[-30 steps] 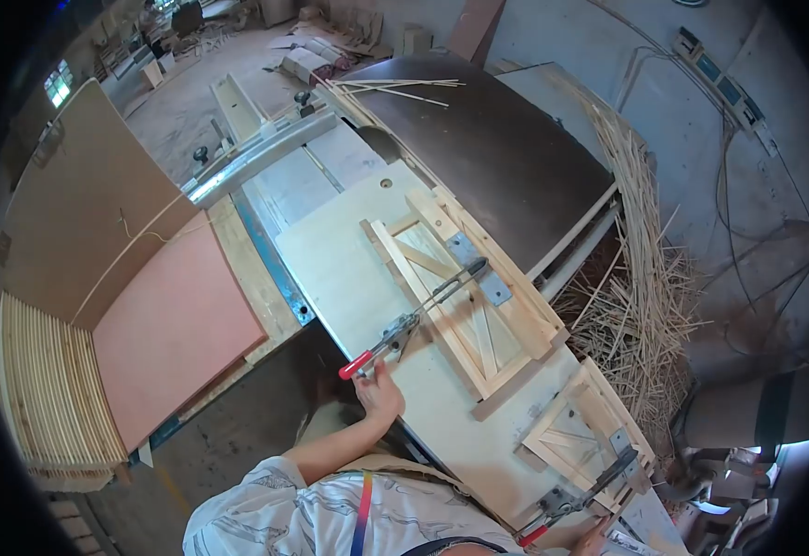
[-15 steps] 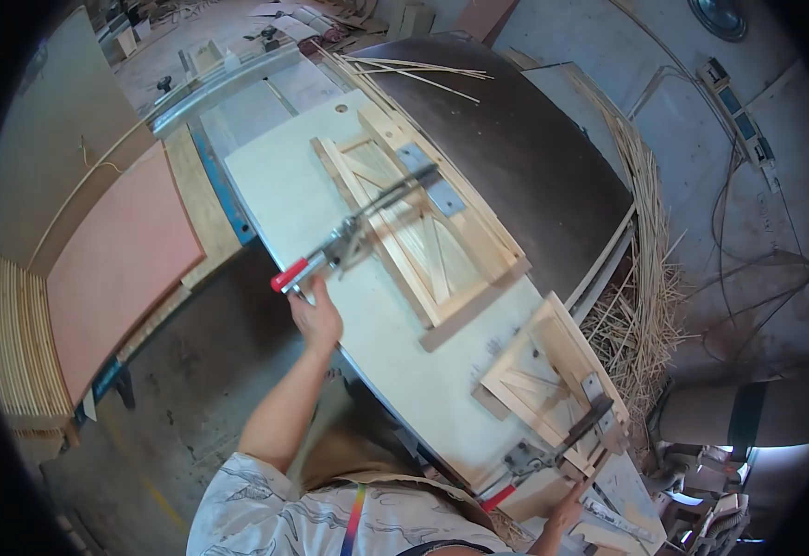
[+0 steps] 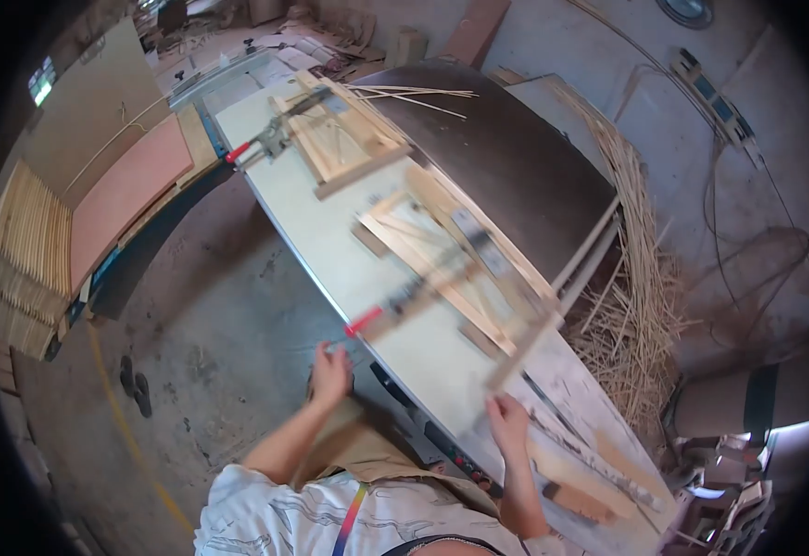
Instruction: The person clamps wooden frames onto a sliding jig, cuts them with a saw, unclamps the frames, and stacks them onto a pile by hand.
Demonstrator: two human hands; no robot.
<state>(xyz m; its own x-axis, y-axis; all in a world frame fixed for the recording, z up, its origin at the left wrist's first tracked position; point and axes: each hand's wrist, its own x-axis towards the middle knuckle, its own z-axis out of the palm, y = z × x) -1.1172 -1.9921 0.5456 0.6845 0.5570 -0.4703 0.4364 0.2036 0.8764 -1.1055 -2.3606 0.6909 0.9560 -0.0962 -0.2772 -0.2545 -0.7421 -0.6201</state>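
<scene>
My left hand [image 3: 332, 372] is off the board's near edge with bent, parted fingers, holding nothing. It is nearest the red handle [image 3: 364, 322] of a toggle clamp [image 3: 414, 295], smeared by motion. That clamp lies across the nearer wooden frame [image 3: 442, 278], which rests on a pale board [image 3: 349, 264]. At this frame's near end, my right hand [image 3: 508, 422] has its fingers drawn together on the tip of a wooden bar [image 3: 523, 354]; blur softens the contact. A second wooden frame [image 3: 335, 139] sits farther up the board under another red-handled clamp [image 3: 270, 139].
A dark panel [image 3: 506, 139] lies beyond the board, with thin strips [image 3: 423, 94] on its far end. Many loose strips [image 3: 632, 315] are heaped at right. Stacked wooden pieces [image 3: 29, 241] and a pink sheet [image 3: 131, 199] stand at left. A wood block [image 3: 579, 503] lies near my right forearm.
The pale board with both frames has slid away up-left past the dark panel. My left hand has left the farther clamp's handle. The right hand has moved forward with the nearer frame.
</scene>
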